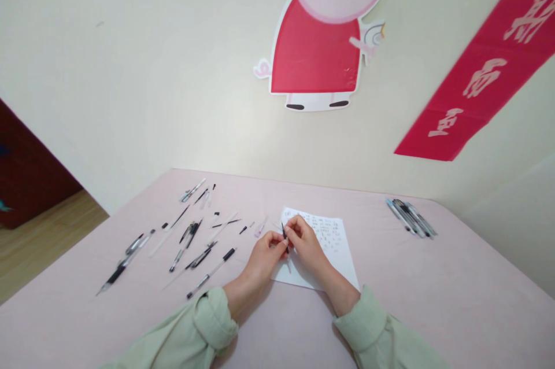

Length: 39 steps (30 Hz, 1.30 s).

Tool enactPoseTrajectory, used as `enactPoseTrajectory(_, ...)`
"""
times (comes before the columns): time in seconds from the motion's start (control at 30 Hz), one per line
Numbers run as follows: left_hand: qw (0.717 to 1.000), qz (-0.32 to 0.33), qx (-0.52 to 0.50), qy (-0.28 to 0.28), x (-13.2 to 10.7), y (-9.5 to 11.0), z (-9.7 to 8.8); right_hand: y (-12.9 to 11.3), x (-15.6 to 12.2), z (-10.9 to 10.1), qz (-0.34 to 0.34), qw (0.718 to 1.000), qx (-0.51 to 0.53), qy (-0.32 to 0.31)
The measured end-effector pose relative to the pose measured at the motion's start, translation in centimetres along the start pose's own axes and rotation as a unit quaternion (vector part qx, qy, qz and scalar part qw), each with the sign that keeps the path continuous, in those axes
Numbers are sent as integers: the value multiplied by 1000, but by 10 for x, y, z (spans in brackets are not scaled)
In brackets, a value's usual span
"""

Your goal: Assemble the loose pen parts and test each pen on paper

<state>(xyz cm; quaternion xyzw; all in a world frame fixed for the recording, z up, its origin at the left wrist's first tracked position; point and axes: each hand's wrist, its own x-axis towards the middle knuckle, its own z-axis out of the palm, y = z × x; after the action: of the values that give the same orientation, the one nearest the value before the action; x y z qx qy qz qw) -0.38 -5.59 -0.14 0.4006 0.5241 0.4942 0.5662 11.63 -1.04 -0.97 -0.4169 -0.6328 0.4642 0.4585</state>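
Both hands meet over a white sheet of paper with handwriting on it. Between their fingertips is a slim pen, mostly black, with a pale end pointing down toward me. My left hand pinches it from the left, thumb and forefinger together. From the right, my right hand pinches it a little higher up. Fingers cover much of the pen, so I cannot tell whether it is whole. Just left of the paper lie a small clear piece and a short black pen part.
Loose pens and pen parts are spread over the left side of the pink tabletop, among them a black-capped clear pen and a black-gripped pen. A bundle of several pens lies at the back right. Behind the table rises a wall.
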Motion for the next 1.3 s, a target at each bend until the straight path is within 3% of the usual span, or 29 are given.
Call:
enactPoseTrajectory(0.27, 1000, -8, -18, 5, 0, 4, 1, -5, -3, -2, -23, 998, -46, -27)
enactPoseTrajectory(0.43, 1000, 10, 25, 14, -3, 6, 2, -5, -3, -2, -18, 998, -63, -23)
enactPoseTrajectory(0.57, 999, 25, 40, -16, -2, 0, 3, -3, -2, -1, -9, 998, -57, 2)
enactPoseTrajectory(0.63, 993, 34, 100, -44, 0, 2, -1, -1, -1, -1, 6, 999, -35, 14)
enactPoseTrajectory(0.7, 969, 83, 228, -50, 3, 11, -12, 2, 0, -3, 23, 999, -20, 27)
enactPoseTrajectory(0.73, 942, 132, 306, -36, 6, 18, -19, 3, 1, -4, 30, 999, -18, 34)
enactPoseTrajectory(0.8, 865, 207, 455, 48, 11, 31, -36, 5, 3, -5, 39, 998, -29, 46)
enactPoseTrajectory(0.9, 754, 201, 614, 118, 21, 41, -59, 5, 3, -7, 41, 996, -68, 49)
enactPoseTrajectory(0.97, 718, 173, 663, 125, 26, 41, -68, 4, 3, -7, 21, 993, -109, 48)
enactPoseTrajectory(1.1, 702, 165, 684, 114, 32, 32, -71, 3, 0, -7, -23, 982, -183, 48)
enactPoseTrajectory(1.3, 713, 180, 665, 130, 34, 33, -68, 7, 0, -8, -17, 977, -207, 49)
